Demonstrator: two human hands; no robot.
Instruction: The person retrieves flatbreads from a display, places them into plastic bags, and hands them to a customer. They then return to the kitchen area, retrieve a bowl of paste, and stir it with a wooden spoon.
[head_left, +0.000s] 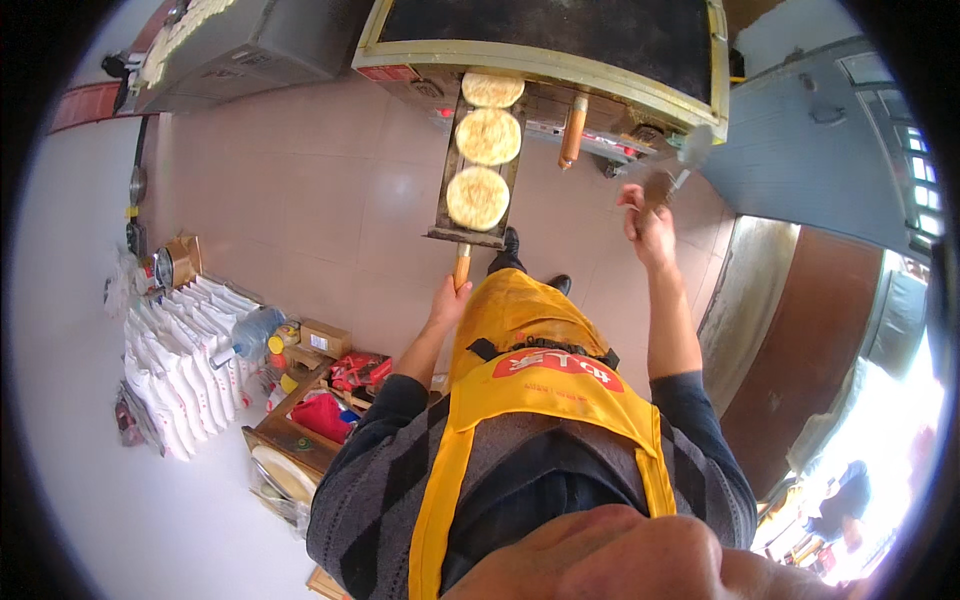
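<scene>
My left hand (449, 301) grips the wooden handle (463, 268) of a long metal baking tray (448, 196), drawn part way out from beneath a griddle oven (540, 58). Three round flatbreads lie in a row on it: the nearest flatbread (478, 199), a middle flatbread (488, 136), and a far flatbread (493, 89) at the oven's front. My right hand (651, 225), right of the tray, holds a blurred tool, seemingly a spatula (696, 148), with its pale head near the oven's front right corner. Another wooden handle (574, 131) sticks out from the oven front between my hands.
White sacks (180, 360) stand at the left, beside a large plastic bottle (256, 330), a cardboard box (325, 338) and a wooden cabinet (270, 431). A grey appliance (285, 45) is at the upper left. A blue panel (810, 150) stands at the right; a person (841, 501) shows at the lower right.
</scene>
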